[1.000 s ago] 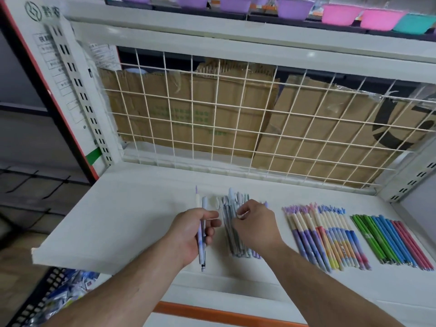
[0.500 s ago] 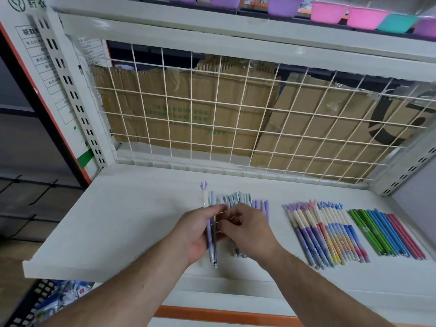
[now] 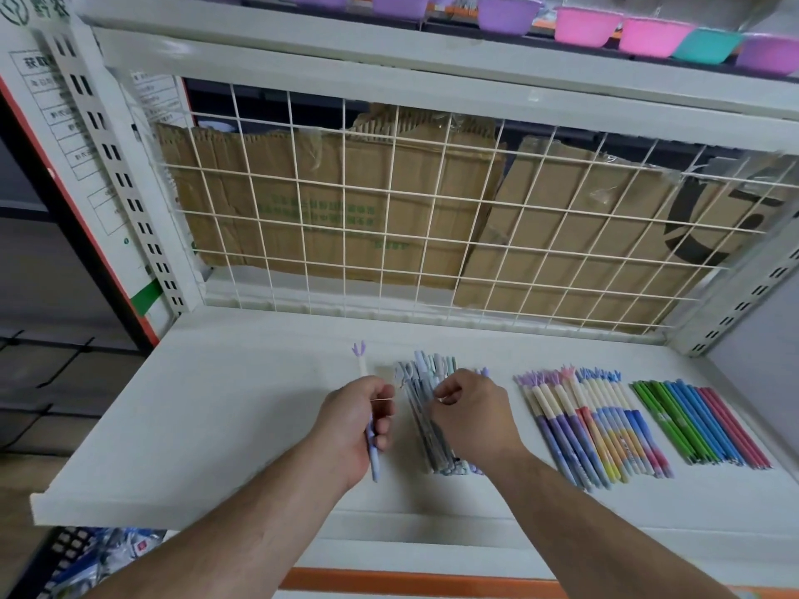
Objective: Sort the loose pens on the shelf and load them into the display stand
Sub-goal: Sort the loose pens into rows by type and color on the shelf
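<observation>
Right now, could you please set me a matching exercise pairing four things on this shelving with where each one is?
1 purple-topped pen
2 grey-blue pen pile
3 green, blue and red pens
4 coloured bowls

A far right of the white shelf
B on the upper shelf
C gripped in the left hand
D under the right hand

Pairs: 1-C, 2-D, 3-A, 4-B.
</observation>
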Demonstrator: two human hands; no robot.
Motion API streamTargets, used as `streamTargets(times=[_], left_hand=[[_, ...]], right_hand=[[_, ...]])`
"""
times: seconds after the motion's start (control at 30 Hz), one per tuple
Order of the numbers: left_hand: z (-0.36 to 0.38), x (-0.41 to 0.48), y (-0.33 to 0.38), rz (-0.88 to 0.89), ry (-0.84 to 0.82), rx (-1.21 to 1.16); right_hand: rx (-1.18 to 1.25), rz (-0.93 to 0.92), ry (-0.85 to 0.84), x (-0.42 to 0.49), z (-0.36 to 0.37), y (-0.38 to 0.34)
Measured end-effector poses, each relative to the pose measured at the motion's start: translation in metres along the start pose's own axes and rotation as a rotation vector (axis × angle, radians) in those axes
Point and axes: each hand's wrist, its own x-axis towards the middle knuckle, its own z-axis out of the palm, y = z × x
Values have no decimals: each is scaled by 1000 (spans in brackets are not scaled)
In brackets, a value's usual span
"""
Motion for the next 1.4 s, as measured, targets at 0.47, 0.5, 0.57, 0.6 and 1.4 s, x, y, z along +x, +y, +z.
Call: streamTargets(times=[0.47,0.5,0.57,0.6,1.4], left_hand=[[38,-13,-9,177,-107,121],[44,-13,-12,193,-128,145],[56,-13,-19,208,-158,189],[62,-13,-22,207,-164,206],[145,-14,-81,861,65,1439]], right_hand=[[361,-53,-80,-14,-17,11],[372,-59,-79,-15,-21,14],[354,-77,-50,-15,-29,23],[341,-84,-34,-16,-35,28],[-226,56,60,8,-123,134]])
